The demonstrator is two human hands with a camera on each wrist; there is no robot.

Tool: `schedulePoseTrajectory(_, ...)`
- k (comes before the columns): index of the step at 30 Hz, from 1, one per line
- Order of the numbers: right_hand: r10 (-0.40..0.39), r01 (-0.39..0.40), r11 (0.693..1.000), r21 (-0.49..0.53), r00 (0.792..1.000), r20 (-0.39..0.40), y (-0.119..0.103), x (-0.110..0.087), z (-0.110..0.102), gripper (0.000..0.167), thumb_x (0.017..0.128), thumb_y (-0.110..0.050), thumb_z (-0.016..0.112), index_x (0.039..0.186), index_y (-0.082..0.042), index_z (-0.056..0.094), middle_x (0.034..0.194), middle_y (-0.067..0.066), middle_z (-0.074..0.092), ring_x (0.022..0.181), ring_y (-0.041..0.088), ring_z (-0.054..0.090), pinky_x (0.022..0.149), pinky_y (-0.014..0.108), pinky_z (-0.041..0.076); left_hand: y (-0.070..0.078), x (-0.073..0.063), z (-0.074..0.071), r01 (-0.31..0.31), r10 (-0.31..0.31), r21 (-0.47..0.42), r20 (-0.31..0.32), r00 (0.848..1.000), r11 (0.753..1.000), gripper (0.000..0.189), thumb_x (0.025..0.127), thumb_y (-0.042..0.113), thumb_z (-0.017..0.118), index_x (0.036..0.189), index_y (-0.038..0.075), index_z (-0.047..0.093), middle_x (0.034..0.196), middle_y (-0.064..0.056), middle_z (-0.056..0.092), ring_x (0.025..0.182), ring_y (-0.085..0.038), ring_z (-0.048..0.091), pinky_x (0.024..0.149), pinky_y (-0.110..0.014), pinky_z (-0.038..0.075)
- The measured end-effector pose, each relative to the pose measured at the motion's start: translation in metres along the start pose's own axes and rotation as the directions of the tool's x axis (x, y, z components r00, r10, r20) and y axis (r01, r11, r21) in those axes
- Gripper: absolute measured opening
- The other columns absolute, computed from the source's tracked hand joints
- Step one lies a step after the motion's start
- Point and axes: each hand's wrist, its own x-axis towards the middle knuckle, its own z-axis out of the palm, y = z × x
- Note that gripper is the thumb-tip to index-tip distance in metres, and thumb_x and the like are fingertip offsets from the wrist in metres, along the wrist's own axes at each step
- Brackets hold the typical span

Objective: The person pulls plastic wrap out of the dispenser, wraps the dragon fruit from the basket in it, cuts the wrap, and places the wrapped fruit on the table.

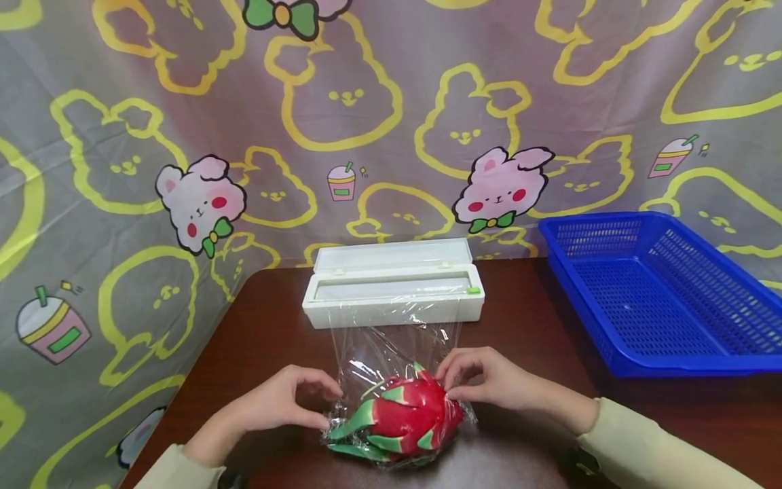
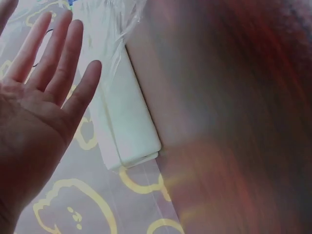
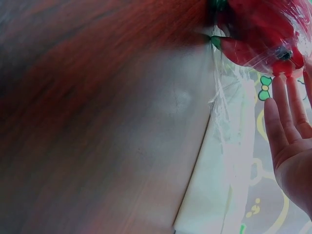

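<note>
A red dragon fruit (image 1: 406, 414) with green-tipped scales lies on its side on the table, under clear plastic wrap (image 1: 391, 346). The wrap stretches back from it to a white wrap dispenser (image 1: 391, 312) with its lid raised. My left hand (image 1: 281, 401) is at the fruit's green-leaved end, thumb near the bunched wrap and apart from the index finger; the left wrist view shows its other fingers extended. At the opposite end, fingertips of my right hand (image 1: 489, 377) touch the wrapped fruit. In the right wrist view, its visible fingers look fairly straight; the thumb is hidden there.
A blue perforated plastic basket (image 1: 586, 326) stands at the right of the dark wooden table (image 1: 256, 339). Behind the table hangs a grey curtain (image 1: 379, 68) with cartoon prints. A small green piece (image 1: 473, 291) sits at the dispenser's right end.
</note>
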Motion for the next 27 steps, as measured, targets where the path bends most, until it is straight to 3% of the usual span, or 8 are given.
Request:
schedulePoseTrajectory(3,-0.005,0.005,1.0,0.001,1.0,-0.006,-0.001,0.0,0.0,0.006,0.087,-0.007,0.073,0.09,-0.011,0.07,0.105,0.005,0.066,0.098,0.02,0.063,0.074,0.037,0.057,-0.001,-0.003,0.001,-0.014,0.013,0.024,0.035,0.999,1.0,0.033,0.081,0.023,0.08,0.111,0.01,0.071,0.105,-0.002,0.07,0.096,-0.02,0.064,0.087,-0.036,0.05)
schedulePoseTrajectory(9,-0.011,0.011,1.0,0.0,1.0,-0.011,-0.003,0.0,-0.001,0.006,0.087,-0.007,0.073,0.091,-0.01,0.069,0.105,0.008,0.066,0.098,0.021,0.063,0.075,0.037,0.057,-0.006,0.002,0.009,-0.059,0.058,0.049,0.014,0.998,0.997,0.014,0.086,0.018,0.076,0.099,0.013,0.076,0.092,0.003,0.071,0.083,-0.011,0.064,0.079,-0.033,0.054)
schedulePoseTrajectory(13,0.014,-0.014,1.0,0.009,1.0,-0.013,-0.002,-0.001,0.001,0.006,0.088,-0.008,0.072,0.091,-0.012,0.069,0.105,0.006,0.066,0.098,0.02,0.063,0.075,0.037,0.056,-0.008,0.008,0.014,-0.067,0.07,0.09,-0.026,0.997,0.994,0.005,0.088,0.015,0.073,0.092,0.015,0.076,0.087,0.009,0.07,0.08,-0.008,0.063,0.077,-0.029,0.053)
schedulePoseTrajectory(19,0.034,-0.034,0.999,0.013,0.999,-0.022,0.0,0.0,0.002,0.005,0.088,-0.009,0.072,0.09,-0.012,0.069,0.104,0.003,0.066,0.097,0.019,0.062,0.075,0.037,0.056,-0.013,0.02,0.02,-0.067,0.085,0.167,-0.105,0.991,0.984,0.008,0.086,0.01,0.074,0.087,0.018,0.075,0.083,0.015,0.067,0.08,-0.005,0.062,0.081,-0.029,0.052)
schedulePoseTrajectory(27,0.03,-0.029,0.999,0.015,0.999,-0.032,0.0,0.0,0.003,0.004,0.088,-0.008,0.073,0.09,-0.01,0.069,0.104,0.005,0.067,0.097,0.02,0.063,0.075,0.037,0.056,-0.013,0.032,0.024,-0.078,0.09,0.142,-0.075,0.993,0.987,0.007,0.085,0.011,0.075,0.085,0.018,0.074,0.083,0.012,0.069,0.079,-0.004,0.062,0.074,-0.026,0.052)
